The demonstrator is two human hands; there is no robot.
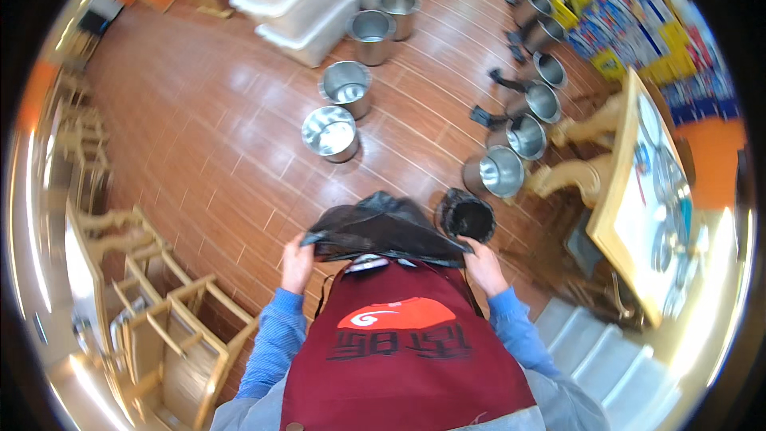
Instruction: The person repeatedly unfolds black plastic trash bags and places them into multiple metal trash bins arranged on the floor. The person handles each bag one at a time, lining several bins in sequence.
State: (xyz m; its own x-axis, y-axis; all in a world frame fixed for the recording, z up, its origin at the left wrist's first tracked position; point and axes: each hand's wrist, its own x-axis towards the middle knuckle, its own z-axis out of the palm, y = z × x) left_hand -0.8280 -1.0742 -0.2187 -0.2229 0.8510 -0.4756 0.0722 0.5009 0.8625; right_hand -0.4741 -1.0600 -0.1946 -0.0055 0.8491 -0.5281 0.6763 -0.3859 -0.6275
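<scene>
Held out in front of my waist is a black plastic bag [383, 230], spread wide between both hands. My left hand [297, 264] grips one end of its edge. My right hand [483, 264] pinches the opposite end. Just beyond my right hand stands a bin lined with black plastic [468, 220]. Past it an unlined steel bin [502, 172] begins a row of several similar bins along the right. Ahead on the floor, a shiny steel bin [330, 131] fronts another group of open bins; its inside shows bare metal.
White plastic tubs [299, 18] are stacked at the top. A table [643, 191] with carved legs stands right, near grey plastic containers [604, 359]. Wooden chairs [179, 335] lie lower left. Black objects [482, 115] beside the right-hand bins are unclear. Yellow and blue packages [628, 18] are piled upper right.
</scene>
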